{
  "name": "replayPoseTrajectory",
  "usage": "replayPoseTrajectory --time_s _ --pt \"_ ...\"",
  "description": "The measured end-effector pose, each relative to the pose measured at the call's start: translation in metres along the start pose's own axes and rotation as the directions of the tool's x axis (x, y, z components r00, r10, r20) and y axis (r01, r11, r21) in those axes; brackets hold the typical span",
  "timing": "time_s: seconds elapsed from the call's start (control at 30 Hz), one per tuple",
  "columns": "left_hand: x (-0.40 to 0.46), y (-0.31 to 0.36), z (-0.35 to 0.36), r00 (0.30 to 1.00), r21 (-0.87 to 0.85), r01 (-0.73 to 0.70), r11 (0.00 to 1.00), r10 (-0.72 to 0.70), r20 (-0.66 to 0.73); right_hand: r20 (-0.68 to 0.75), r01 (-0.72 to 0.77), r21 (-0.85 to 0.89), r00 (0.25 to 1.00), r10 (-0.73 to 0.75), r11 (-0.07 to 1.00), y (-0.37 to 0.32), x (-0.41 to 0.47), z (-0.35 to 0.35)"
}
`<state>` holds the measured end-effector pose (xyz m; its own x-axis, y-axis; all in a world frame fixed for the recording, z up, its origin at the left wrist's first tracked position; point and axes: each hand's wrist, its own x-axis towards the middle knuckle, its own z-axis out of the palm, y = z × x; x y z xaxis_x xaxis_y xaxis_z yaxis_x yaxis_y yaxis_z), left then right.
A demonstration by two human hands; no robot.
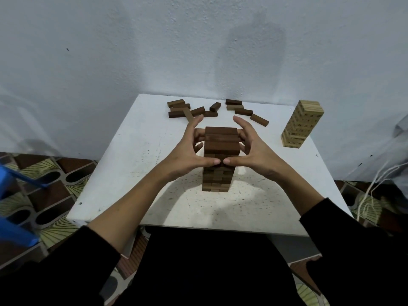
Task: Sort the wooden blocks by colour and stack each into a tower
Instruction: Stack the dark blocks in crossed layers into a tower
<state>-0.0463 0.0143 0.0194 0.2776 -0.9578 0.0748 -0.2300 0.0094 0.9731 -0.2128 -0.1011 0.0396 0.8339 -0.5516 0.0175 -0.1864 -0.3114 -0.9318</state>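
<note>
A tall tower of dark brown wooden blocks (221, 142) stands in the middle of the white table (136, 151). My left hand (189, 151) and my right hand (254, 149) cup its upper part from either side. The fingers press on the top layers and the two thumbs meet at its near face. Several loose dark brown blocks (187, 110) lie scattered along the table's far edge, with more loose blocks (245, 111) to their right. A finished tower of light wooden blocks (302, 124) stands at the far right of the table.
The table stands against a pale wall (154, 51). A blue plastic object (13, 228) sits on the patterned floor at the left. White cords (371, 195) hang off to the right of the table. My lap lies under the table's near edge.
</note>
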Motion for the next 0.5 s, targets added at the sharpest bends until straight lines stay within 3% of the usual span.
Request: replayPoseTrajectory --time_s 0.33,0.5 --pt "-0.003 0.002 -0.026 0.986 0.037 0.074 0.997 -0.079 0.148 0.057 0.011 0.005 0.998 -0.011 1.0 -0.004 0.003 -0.02" --pt "0.005 -0.012 -0.055 0.988 0.081 0.152 0.985 -0.153 0.01 -0.108 -0.033 0.007 0.994 0.034 0.999 -0.001 0.023 -0.039"
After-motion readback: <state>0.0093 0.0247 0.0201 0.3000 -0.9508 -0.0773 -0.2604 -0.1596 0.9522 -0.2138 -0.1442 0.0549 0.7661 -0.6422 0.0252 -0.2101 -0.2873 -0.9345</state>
